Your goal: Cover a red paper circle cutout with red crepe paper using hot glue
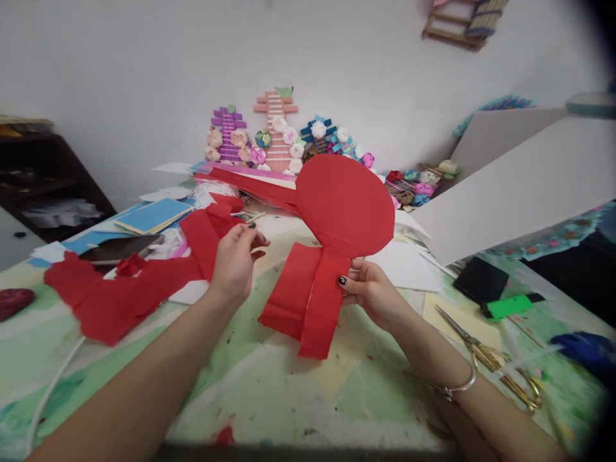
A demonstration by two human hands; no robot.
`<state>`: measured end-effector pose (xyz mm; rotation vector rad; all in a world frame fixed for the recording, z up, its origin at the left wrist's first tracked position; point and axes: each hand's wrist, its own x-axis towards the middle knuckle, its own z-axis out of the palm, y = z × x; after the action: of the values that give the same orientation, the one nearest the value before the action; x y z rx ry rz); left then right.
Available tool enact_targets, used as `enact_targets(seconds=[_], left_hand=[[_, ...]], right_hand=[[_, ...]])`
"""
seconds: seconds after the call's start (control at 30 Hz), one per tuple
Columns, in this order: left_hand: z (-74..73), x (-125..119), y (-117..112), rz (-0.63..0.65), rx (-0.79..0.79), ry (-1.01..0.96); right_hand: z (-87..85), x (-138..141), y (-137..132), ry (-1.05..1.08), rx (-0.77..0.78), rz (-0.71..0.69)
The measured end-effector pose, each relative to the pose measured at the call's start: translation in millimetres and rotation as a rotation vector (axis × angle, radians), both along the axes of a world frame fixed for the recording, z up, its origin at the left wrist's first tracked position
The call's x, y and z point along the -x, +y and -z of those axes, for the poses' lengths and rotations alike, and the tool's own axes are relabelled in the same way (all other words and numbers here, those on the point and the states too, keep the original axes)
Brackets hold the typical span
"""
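Note:
My right hand (pixel 373 292) grips a red paper piece at its narrow middle. The piece has a round red disc (pixel 344 202) on top and folded red crepe strips (pixel 308 298) hanging below onto the table. My left hand (pixel 235 260) is closed in a pinch around a thin wooden stick (pixel 254 219), next to a long strip of red crepe paper (pixel 129 282) that lies across the left of the table.
Gold scissors (pixel 486 356), a green lighter-like tool (pixel 510 306) and a black pad (pixel 480 280) lie at the right. A white board (pixel 520 186) leans at the back right. Paper flower crafts (pixel 276 138) stand against the wall; blue sheets (pixel 151 215) lie at the left.

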<state>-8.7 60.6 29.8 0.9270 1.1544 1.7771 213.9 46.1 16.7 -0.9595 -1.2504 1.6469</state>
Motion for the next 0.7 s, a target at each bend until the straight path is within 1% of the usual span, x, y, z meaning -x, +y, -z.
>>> enact_targets(seconds=[0.07, 0.1, 0.13, 0.17, 0.23, 0.27, 0.3, 0.37, 0.43, 0.6, 0.7], left_hand=[[-2.2, 2, 0, -0.012, 0.014, 0.067], [-2.9, 2, -1, 0.011, 0.033, 0.12], [-3.1, 2, -3, 0.068, 0.065, 0.166], [-3.0, 0, -5, 0.161, 0.112, 0.203], [-1.5, -4, -10, 0.412, 0.236, 0.237], [-0.2, -7, -12, 0.536, 0.294, 0.231], [1.4, -10, -14, 0.636, 0.329, 0.212], [5.3, -17, -16, 0.749, 0.338, 0.154], [9.9, -22, -17, 0.771, 0.317, 0.116], [21.8, -25, -14, 0.651, 0.349, 0.154], [26.2, -25, -13, 0.637, 0.349, 0.157]], right_hand=[[0.0, 0, 1, 0.009, -0.006, 0.024], [-0.3, 0, 1, 0.011, -0.006, 0.033], [-0.6, 0, 1, 0.013, -0.004, 0.039], [-1.0, -1, 1, 0.014, -0.001, 0.039], [-1.8, -1, 1, 0.011, 0.005, 0.021], [-2.0, -1, 1, 0.005, 0.012, 0.009], [-2.0, -2, 1, -0.002, 0.022, -0.005], [-1.0, -1, 1, -0.026, 0.049, -0.043], [1.5, 0, 1, -0.059, 0.079, -0.07], [10.8, 7, 1, -0.143, 0.143, -0.066], [13.3, 9, 1, -0.179, 0.112, -0.07]])
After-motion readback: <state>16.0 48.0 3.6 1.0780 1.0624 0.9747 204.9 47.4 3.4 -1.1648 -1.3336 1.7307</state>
